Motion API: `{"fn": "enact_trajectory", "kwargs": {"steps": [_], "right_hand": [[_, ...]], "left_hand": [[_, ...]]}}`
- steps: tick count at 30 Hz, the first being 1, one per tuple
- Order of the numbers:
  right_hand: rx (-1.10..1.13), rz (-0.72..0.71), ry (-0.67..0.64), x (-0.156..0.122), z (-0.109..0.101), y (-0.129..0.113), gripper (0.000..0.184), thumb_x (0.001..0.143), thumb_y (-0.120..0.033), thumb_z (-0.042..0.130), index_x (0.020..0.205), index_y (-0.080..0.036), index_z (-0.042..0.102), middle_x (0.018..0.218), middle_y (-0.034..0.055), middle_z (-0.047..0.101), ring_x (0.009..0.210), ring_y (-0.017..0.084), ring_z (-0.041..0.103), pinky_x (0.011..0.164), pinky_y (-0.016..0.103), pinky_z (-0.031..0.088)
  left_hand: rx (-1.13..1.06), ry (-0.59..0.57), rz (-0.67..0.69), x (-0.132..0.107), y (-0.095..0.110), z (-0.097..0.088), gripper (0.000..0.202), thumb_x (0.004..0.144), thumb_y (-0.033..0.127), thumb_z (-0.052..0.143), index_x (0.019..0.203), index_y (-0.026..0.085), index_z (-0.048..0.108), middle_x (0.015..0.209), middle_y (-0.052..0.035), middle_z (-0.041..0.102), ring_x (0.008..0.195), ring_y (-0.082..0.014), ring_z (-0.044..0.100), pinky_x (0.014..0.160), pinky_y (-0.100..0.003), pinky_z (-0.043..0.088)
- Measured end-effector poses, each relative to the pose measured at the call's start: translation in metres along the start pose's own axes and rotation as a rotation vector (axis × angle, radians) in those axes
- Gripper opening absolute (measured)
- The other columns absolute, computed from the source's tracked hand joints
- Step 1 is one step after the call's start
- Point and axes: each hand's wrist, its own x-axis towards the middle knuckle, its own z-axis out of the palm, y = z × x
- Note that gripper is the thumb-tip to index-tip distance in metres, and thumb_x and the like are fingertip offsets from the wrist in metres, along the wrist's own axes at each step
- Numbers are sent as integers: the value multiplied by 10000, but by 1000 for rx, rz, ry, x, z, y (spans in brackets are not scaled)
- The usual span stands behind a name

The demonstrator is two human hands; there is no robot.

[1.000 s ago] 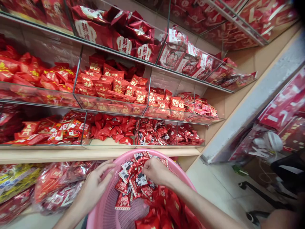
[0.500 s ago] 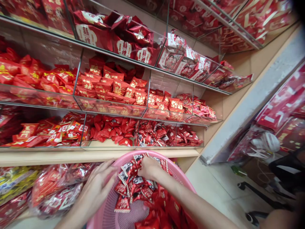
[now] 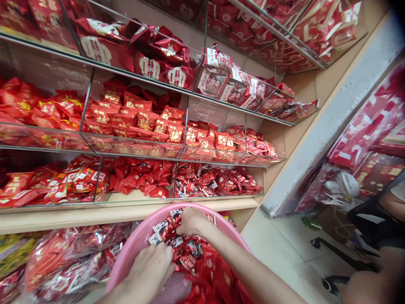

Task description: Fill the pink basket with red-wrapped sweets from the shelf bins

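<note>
A round pink mesh basket [image 3: 126, 253] holds many small wrapped candies. Red, white and black candy packets [image 3: 190, 257] lie toward its far side, and plain shiny red packets [image 3: 218, 274] fill the near right. Deep among the patterned packets, my right hand [image 3: 191, 221] is closed around some of them; its fingertips are hidden. My left hand [image 3: 150, 268] reaches over the basket's left side with curled fingers, touching the packets. What those fingers hold, if anything, is hidden under the hand. A bare patch of the purple mesh bottom [image 3: 175, 289] shows beside it.
Shelves with clear dividers hold red candy packets [image 3: 139, 122] in several compartments. A wooden ledge [image 3: 79, 216] runs behind the basket, with plastic bags of candy [image 3: 72, 261] below it on the left. At right are a chair base [image 3: 335, 257], a person's arm [image 3: 394, 204] and tiled floor.
My left hand has moved from the basket's left rim in over the packets, and its fingers have curled. My right hand stays among the packets. The view has shifted slightly.
</note>
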Motion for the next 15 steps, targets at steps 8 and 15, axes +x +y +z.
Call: {"fn": "enact_trajectory", "kwargs": {"steps": [8,15], "right_hand": [[35,16,104,4,10,-4,349,597,-253,658,927,-140,679,963,147,691,902,278,642,703,318,491],[115,-38,149,-11,-1,4,252,704,-350,576,797,-147,693,865,126,704,794,241,651,596,276,457]], "left_hand": [[47,-5,-18,6,-9,-2,257,822,244,370,751,181,609,759,-108,675,727,-266,649,620,-340,450],[109,-1,-18,20,-20,2,356,837,203,288,801,150,638,782,-153,689,754,-300,657,649,-379,455]]}}
